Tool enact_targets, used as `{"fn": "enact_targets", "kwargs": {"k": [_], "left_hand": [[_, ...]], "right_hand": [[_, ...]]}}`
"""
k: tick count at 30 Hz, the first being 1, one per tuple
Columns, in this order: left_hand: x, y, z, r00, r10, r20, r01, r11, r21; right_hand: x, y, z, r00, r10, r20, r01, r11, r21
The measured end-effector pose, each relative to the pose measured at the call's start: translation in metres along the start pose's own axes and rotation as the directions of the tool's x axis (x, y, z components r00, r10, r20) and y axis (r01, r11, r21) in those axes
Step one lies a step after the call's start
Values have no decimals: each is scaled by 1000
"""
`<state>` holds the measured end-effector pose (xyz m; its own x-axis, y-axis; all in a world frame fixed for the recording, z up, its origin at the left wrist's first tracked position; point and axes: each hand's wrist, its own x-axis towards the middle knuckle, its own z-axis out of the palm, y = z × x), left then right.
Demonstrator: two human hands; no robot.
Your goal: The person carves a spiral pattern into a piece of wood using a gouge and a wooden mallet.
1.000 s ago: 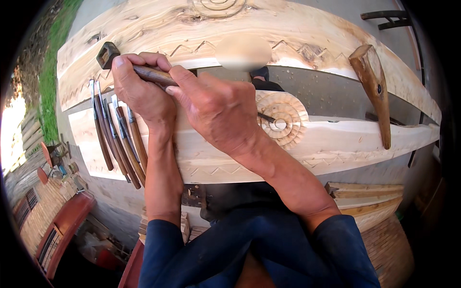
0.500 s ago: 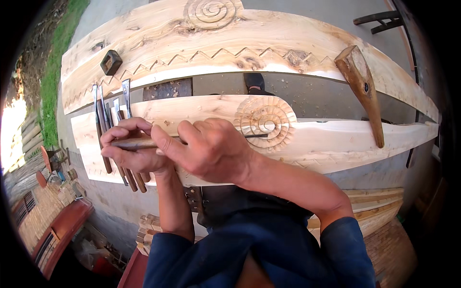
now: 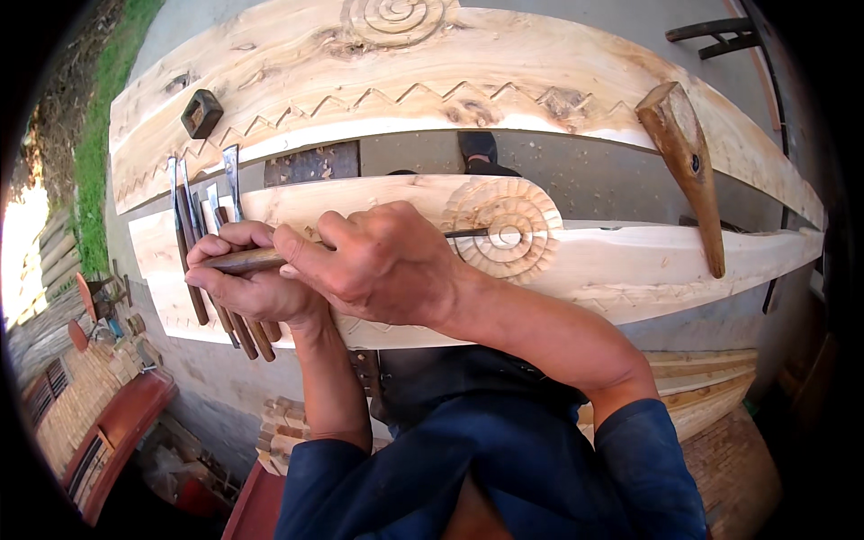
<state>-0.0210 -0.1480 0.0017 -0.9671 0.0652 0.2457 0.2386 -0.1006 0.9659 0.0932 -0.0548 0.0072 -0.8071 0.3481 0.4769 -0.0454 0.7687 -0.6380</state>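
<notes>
A carving chisel [image 3: 241, 262] lies nearly level across my hands, its wooden handle to the left. My left hand [image 3: 256, 286] is curled round the rear of the handle. Over the front part, my right hand [image 3: 382, 261] is closed, hiding the middle of the tool. The thin dark blade comes out on the right, its tip at the left side of the centre of a carved spiral rosette [image 3: 531, 207]. That rosette is cut into the near pale wooden board [image 3: 630, 261]. Whether the tip is biting into the wood, I cannot tell.
Several more chisels [image 3: 236, 184] lie side by side at the board's left. A wooden mallet [image 3: 684, 166] bridges both boards at the right. The far board [image 3: 540, 63] bears a zigzag line, another spiral and a dark hollow block [image 3: 202, 114]. Wood chips litter the ground between.
The chisel tip has shifted from below the rosette's centre up to its left side. My right hand has moved slightly up and to the left; my left hand stays almost in place.
</notes>
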Motion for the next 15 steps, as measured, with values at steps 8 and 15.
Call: {"fn": "enact_targets", "kwargs": {"k": [8,15], "left_hand": [[-1,-2,-5,999,1,43,-2,999,41],[-2,-1,-5,1000,-1,29,-1,999,47]], "right_hand": [[-2,-1,-3,999,35,19,-36,999,36],[-3,-1,-1,999,33,29,-34,999,29]]}}
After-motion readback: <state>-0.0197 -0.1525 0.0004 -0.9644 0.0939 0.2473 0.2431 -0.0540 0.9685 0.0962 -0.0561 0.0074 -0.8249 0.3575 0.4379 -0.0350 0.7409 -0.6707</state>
